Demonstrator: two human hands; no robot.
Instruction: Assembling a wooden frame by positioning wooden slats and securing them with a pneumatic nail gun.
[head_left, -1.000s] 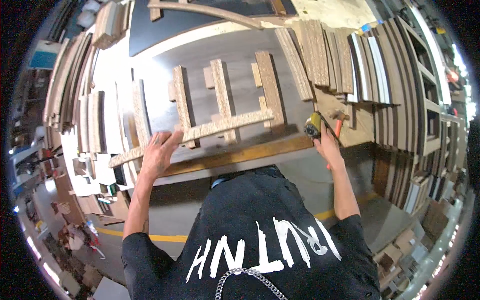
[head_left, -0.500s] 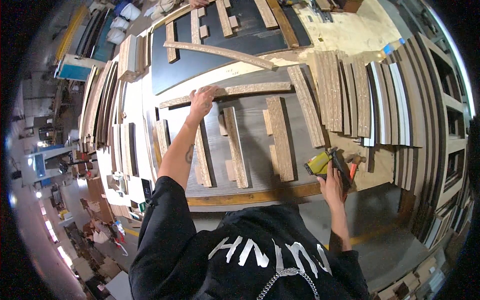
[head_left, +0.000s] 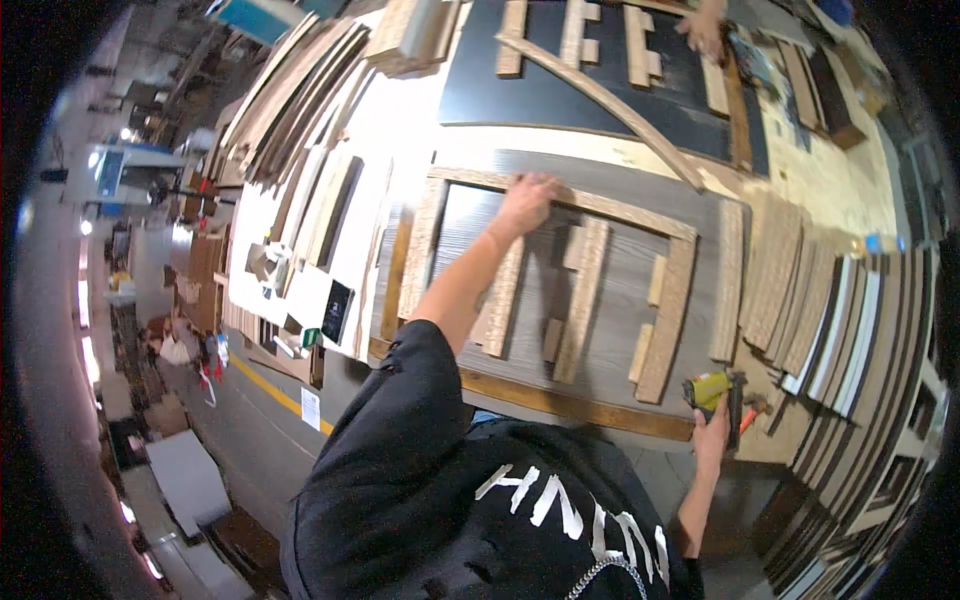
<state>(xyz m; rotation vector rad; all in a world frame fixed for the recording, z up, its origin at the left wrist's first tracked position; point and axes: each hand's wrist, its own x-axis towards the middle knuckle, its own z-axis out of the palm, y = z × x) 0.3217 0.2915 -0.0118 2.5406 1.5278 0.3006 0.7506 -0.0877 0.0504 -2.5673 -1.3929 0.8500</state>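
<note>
My left hand [head_left: 530, 203] is closed over the far edge of a long wooden strip [head_left: 630, 212]. That strip lies crosswise along the far ends of an outer left strip [head_left: 425, 235] and an outer right strip [head_left: 668, 315]. Between them, two shorter-looking strips [head_left: 582, 300] stand lengthwise with small wooden blocks [head_left: 655, 282] beside some of the strips. All rest on a grey wood-grain panel [head_left: 625, 345]. At the panel's near right corner, my right hand [head_left: 712, 435] is wrapped round a yellow-green and black nail gun [head_left: 712, 388].
A hammer [head_left: 752, 415] lies right of the nail gun. Stacked strips [head_left: 785, 270] stand at right, more boards [head_left: 300, 100] at left. Across the table, a black panel [head_left: 560, 100] bears strips and a diagonal one [head_left: 610, 110]; another person's hand [head_left: 705, 30] is there. A phone [head_left: 337, 308] lies left.
The crosswise strip has come nearer, onto line with the outer strips' far ends, with my left hand on it. The view has turned, shifting everything. The right hand stays on the nail gun.
</note>
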